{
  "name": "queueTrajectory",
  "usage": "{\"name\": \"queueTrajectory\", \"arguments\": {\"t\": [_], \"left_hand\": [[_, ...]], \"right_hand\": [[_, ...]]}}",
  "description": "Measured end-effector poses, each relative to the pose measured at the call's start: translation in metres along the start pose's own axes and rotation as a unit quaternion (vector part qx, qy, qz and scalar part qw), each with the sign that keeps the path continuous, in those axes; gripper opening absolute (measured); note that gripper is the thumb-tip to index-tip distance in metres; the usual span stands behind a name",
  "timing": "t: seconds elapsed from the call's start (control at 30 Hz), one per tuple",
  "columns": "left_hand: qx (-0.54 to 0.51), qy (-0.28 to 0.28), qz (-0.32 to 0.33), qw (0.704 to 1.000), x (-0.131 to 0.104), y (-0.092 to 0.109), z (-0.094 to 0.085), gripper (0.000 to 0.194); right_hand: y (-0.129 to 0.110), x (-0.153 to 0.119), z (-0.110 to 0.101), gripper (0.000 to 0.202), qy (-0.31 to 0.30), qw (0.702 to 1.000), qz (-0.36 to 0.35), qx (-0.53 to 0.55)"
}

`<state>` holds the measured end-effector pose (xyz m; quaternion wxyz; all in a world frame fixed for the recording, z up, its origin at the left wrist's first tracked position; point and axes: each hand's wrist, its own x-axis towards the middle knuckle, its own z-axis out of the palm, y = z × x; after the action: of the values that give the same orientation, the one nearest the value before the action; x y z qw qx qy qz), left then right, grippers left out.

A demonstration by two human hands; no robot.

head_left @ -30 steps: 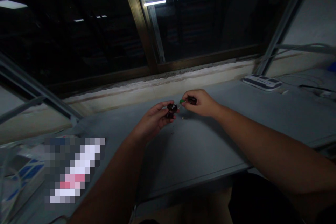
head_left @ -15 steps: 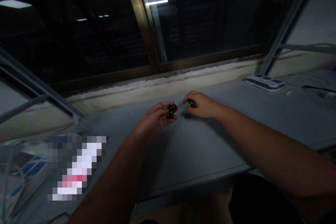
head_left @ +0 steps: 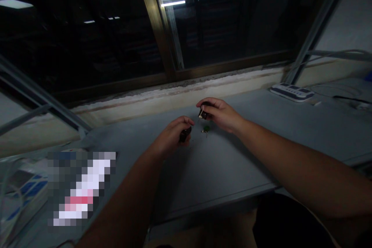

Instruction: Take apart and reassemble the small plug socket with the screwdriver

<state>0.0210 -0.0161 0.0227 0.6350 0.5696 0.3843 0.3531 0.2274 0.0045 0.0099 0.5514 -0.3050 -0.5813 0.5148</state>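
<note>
Dark-glazed window with a brass-coloured metal frame point(head_left: 154, 15) behind a smooth, pale grey worktop point(head_left: 226, 166). Near the back at right, well apart from the handling, a flat, white-and-dark-grey rectangular power strip point(head_left: 292, 93). Over the middle of the worktop, two bare hands, apart from each other: left hand point(head_left: 171, 135) nearer the body, right hand point(head_left: 223, 113) slightly farther back. In the left hand, fingers curled narrowly around a glossy, dark brown, rounded piece point(head_left: 185, 135), apparently plastic. In the right, thumb and fingers closed on a second dark brown, glossy piece point(head_left: 204, 116), with a thin, cream-coloured strip point(head_left: 201, 111) across it.

Note the change from one second earlier: then, between right fingertips and close to the left-hand piece; now, out of both hands and on the worktop just below the right hand, a small, bright green, flattish piece point(head_left: 206, 128). Beside it, a thin, pale, curved strand point(head_left: 207, 134), too small for any certainty about attachment. Also changed: right-hand piece shifted from palm to fingertips. Probable meaning for the work: green part separate from both dark pieces, right fingertips free for a hold on one dark piece alone.
</note>
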Motion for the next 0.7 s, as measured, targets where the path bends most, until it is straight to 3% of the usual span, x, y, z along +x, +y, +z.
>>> {"name": "queueTrajectory", "arguments": {"t": [0.43, 0.7], "left_hand": [[0.122, -0.002, 0.042, 0.992, 0.001, -0.005, -0.001, 0.025], [0.172, 0.001, 0.076, 0.982, 0.001, -0.004, -0.002, 0.03]], "right_hand": [[0.007, 0.0, 0.001, 0.028, -0.048, 0.998, 0.003, -0.05], [0.014, 0.001, -0.002, 0.032, -0.034, 0.992, -0.025, -0.115]]}}
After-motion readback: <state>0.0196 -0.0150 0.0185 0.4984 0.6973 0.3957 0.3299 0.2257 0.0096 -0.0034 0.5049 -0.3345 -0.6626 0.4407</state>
